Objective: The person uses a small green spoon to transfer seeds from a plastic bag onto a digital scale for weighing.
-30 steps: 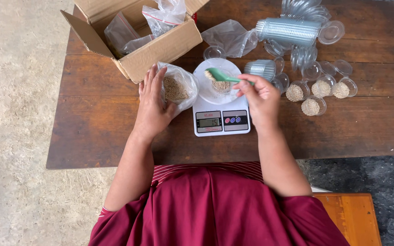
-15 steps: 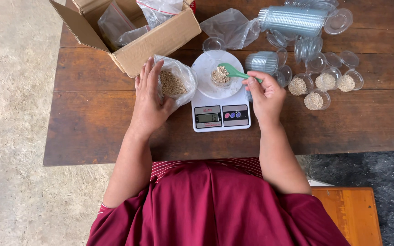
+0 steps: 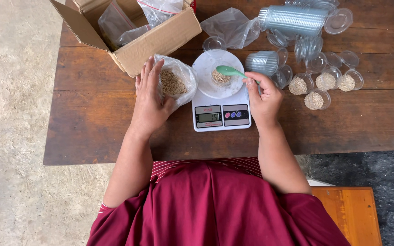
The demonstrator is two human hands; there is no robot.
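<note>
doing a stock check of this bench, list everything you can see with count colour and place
kitchen scale: one, white, table centre
cup on scale: one, clear, holds grain
spoon: one, green, over that cup
grain bag: one, clear, left of scale
cardboard box: one, brown, far left, clear bags inside
filled cups: four, clear, right of scale
empty cup stacks: several, clear, far right
crumpled bag: one, clear, behind scale
table: one, dark wood
left hand: on grain bag
right hand: holds spoon
</note>
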